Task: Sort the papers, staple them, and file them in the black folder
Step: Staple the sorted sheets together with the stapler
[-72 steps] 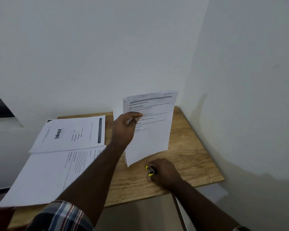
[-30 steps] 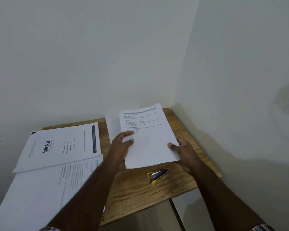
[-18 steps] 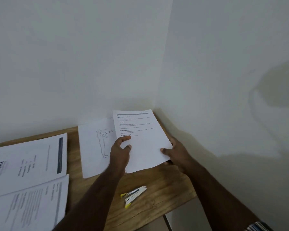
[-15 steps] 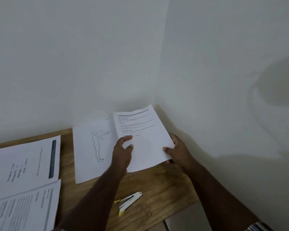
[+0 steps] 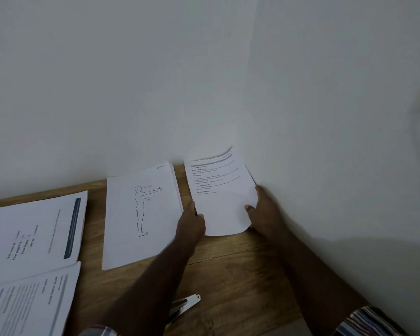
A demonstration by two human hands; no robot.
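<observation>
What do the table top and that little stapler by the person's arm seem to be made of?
The brown table top looks like matte wood or wood-print laminate: grain lines show, but which one is unclear. The small silver stapler looks like shiny metal with a pale sheen; the left forearm hides its near end.

Light: dim, even, greyish indoor light.
Shadows: a broad soft one on the right wall (image 5: 349, 251) behind the forearm, and a faint dark patch at the frame's right edge.
Sharpness: print on the papers (image 5: 32, 241) at left smeared and unreadable.
Distortion: wide-angle bending near the edges.
</observation>
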